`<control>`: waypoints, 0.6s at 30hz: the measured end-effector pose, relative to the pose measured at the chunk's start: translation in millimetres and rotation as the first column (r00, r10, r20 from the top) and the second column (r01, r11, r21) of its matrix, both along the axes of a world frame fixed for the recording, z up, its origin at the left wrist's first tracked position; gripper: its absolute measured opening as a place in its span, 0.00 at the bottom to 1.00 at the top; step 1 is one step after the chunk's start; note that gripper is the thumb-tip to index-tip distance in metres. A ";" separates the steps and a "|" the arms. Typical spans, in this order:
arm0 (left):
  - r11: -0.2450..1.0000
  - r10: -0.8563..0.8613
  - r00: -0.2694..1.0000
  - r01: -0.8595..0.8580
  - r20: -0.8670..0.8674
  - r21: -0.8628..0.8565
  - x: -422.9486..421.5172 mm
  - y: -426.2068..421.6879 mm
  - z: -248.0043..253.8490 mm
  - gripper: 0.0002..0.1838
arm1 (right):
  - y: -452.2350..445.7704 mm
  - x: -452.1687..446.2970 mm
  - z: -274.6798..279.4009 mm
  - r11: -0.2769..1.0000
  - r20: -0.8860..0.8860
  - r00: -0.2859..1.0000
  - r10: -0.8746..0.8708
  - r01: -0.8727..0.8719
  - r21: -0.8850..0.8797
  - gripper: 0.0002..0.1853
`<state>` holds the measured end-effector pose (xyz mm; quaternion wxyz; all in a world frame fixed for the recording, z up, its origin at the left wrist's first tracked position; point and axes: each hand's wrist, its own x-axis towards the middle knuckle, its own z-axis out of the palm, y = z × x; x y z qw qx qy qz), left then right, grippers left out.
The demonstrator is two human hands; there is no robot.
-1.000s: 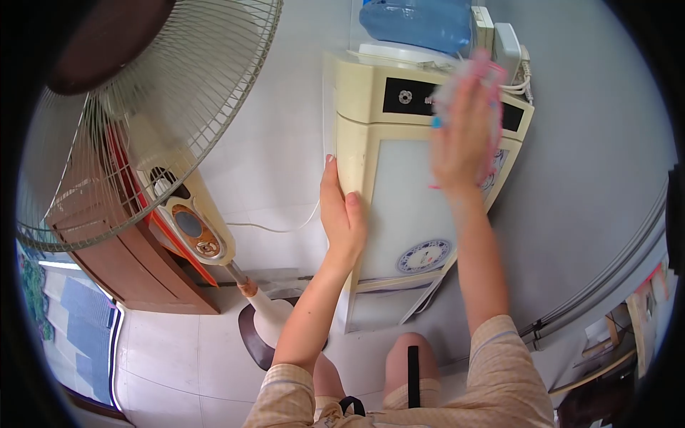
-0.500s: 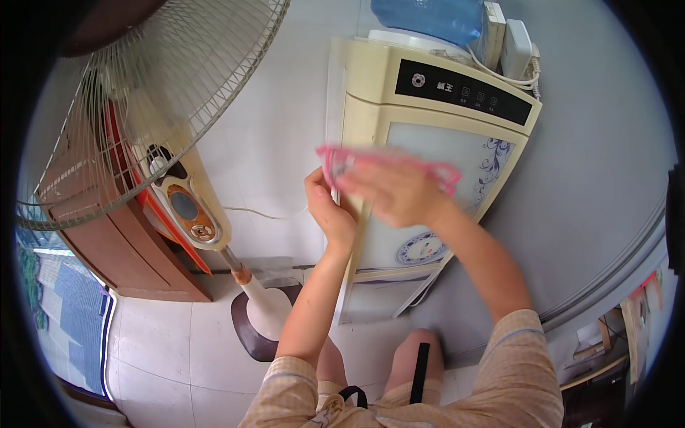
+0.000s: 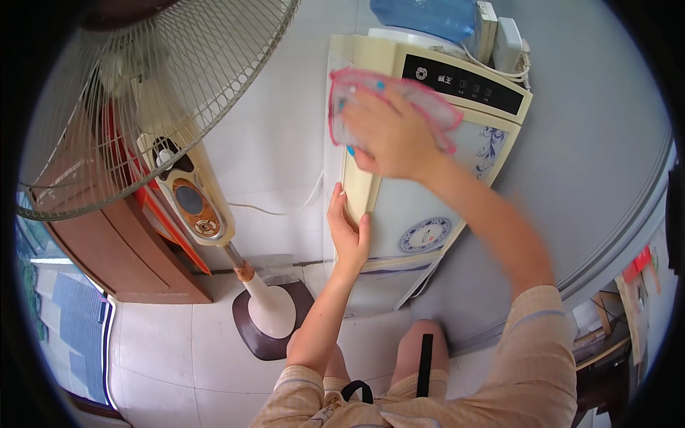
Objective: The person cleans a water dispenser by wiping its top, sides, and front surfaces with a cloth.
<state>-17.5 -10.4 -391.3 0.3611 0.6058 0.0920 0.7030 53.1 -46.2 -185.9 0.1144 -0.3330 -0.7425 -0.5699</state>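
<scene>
One standing fan at far left; its wire cage reaches in overhead and crowds the near side. A thin cord lies between it and the dispenser, a possible snag. Our left hand is unclenched, thumb on the front and fingers around the left edge of the water dispenser, which we judge rigid, smooth and heavy, best steadied by that edge. Our right hand holds the pink-edged cloth under its fingers, over the dispenser's upper left corner; firm contact, we cannot tell. Cloth looks light, limp, easily bunched; best taken flat under the palm. Farther right, a blue bottle on top, white boxes and looped cables beside it hamper reach.
</scene>
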 end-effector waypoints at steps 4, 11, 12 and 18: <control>1.000 -0.016 1.000 0.016 -0.005 -0.012 -2.1 11.0 -21.7 0.23 | 10.2 8.5 -64.9 0.994 -0.072 0.997 0.020 -0.027 -0.106 0.16; 0.974 -0.075 0.990 0.098 0.120 -0.204 -24.3 16.9 -21.9 0.20 | 7.7 16.8 -60.1 0.954 0.277 0.948 0.154 -0.070 -0.291 0.13; 0.976 -0.082 0.990 0.103 0.112 -0.192 -26.3 17.7 -16.9 0.20 | 8.2 15.5 -36.6 0.969 0.219 0.968 0.125 -0.071 -0.237 0.12; 0.996 -0.014 0.998 0.019 0.058 -0.083 -19.5 4.4 27.2 0.18 | 13.0 4.0 17.7 0.989 -0.014 0.989 0.145 -0.145 0.023 0.09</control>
